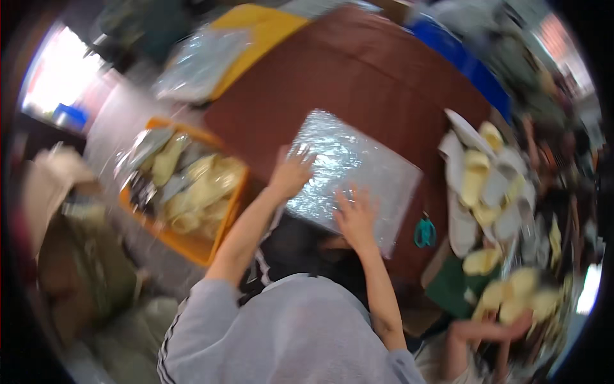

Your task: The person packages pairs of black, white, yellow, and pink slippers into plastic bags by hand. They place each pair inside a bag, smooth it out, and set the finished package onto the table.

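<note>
A sheet of clear bubble wrap (pixel 355 169) lies flat on the brown table (pixel 358 77). My left hand (pixel 292 171) rests on its near left edge, fingers spread. My right hand (pixel 355 217) presses flat on its near right part, fingers apart. Neither hand grips anything. The picture is blurred by motion.
An orange crate (pixel 201 246) full of pale yellow items in plastic stands at my left. Teal scissors (pixel 425 232) lie right of the sheet. A pile of white and yellow items (pixel 480 185) covers the table's right side. Another person's hand (pixel 489 329) reaches in at lower right.
</note>
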